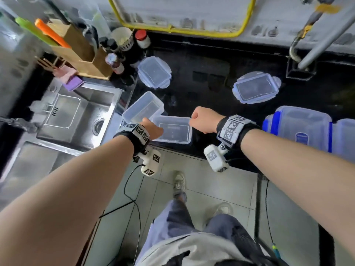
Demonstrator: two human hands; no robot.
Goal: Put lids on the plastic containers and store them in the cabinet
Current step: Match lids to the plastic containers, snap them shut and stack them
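Head view, looking down over a glossy black counter (201, 73): two open clear plastic containers, two loose lids, and closed tubs at the right edge. The near container (173, 129), a shallow rectangular box of thin transparent plastic, sits at the counter's front edge. The left hand (153, 129) is curled on its left rim and the right hand (203, 120) is closed in a fist at its right corner, fingers pinching the rim. A second open container (143, 109) of the same clear plastic lies tilted just behind it, touching it, beside the sink. Two lids with bluish snap flaps lie flat farther back: the left lid (154, 72) near the bottles, the right lid (256, 87) well apart from it. At the right edge stand lidded tubs (301, 127), translucent with blue clips; their exact number cannot be told. A stainless steel sink (76, 110) fills the left, with a wooden knife block (80, 52) and dark sauce bottles (115, 60) behind it. Pale floor tiles (192, 181) lie below.
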